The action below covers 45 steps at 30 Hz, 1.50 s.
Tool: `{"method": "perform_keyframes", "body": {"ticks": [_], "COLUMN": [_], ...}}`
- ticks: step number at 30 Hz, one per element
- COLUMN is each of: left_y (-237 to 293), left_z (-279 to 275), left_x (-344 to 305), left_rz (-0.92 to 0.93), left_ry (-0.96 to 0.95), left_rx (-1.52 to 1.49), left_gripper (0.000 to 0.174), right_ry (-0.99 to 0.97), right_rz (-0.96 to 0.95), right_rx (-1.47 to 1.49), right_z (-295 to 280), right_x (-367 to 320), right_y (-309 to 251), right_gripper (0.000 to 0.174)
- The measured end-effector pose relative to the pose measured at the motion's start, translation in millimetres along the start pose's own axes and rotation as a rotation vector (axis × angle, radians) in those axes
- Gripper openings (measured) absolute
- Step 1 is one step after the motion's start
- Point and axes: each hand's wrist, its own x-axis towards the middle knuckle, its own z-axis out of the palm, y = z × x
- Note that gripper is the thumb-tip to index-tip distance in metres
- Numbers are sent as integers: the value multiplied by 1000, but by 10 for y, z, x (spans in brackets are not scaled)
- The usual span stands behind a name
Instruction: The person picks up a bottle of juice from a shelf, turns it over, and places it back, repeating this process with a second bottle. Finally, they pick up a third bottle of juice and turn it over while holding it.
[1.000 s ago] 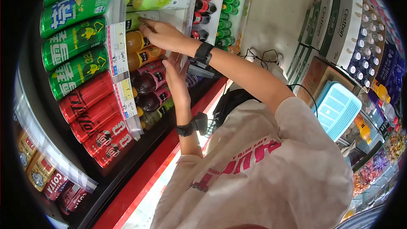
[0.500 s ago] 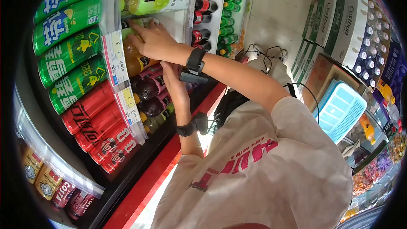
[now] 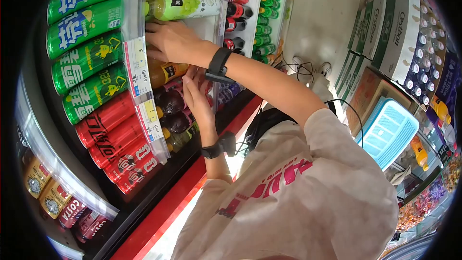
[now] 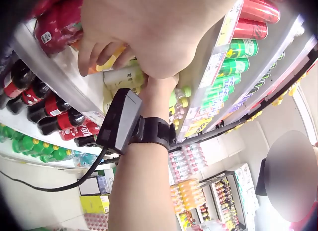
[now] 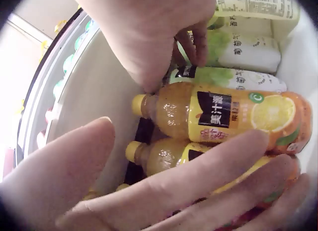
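My right hand (image 3: 178, 42) reaches over a row of juice bottles. In the right wrist view, this hand (image 5: 169, 32) has its fingers curled down at the cap end of a green grape juice bottle (image 5: 223, 78), whose neck it hides. Beside that bottle lie two orange juice bottles (image 5: 233, 114) with yellow caps. My left hand (image 3: 198, 101) is held with straight fingers near the bottle bases. In the right wrist view, the spread fingers of the left hand (image 5: 174, 191) overlap the lower orange juice bottle. Dark purple juice bottles (image 3: 175, 108) lie next to the left hand.
Green and red cans (image 3: 89, 58) fill a shelf behind price tags (image 3: 137, 67). Other grape juice bottles (image 3: 185, 6) lie beyond my right hand. Cola bottles (image 3: 238, 10) line a lower shelf. Behind are a blue basket (image 3: 390, 125) and stacked cartons (image 3: 392, 33). Another person (image 4: 290, 176) stands nearby.
My right hand has slid toward the cap ends, covering the grape juice bottle and one orange juice bottle that showed more before. The left hand has stayed nearly in place.
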Motion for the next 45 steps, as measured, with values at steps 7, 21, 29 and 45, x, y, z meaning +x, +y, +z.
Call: {"method": "perform_keyframes", "body": {"ticks": [7,21,29,45], "left_y": [-63,-113,-135,-141], "left_z": [-50,-114,-63,-76], "left_x": [3,-82,-72,-148], "left_rz": [2,10,69,139], "left_ry": [3,-11,1,-58], "left_rx": [-38,-102,-116,-80], "left_gripper": [66,63,59,44], "right_ry": [58,-283,-133,80], "right_rz": [-121,175,225,104], "right_rx": [-7,-47,-16,109], "right_z": [141,58,159,-359], "right_x": [138,309,393,-200], "right_y": [25,-202,-173,-366], "right_gripper": [39,29,25,35]}}
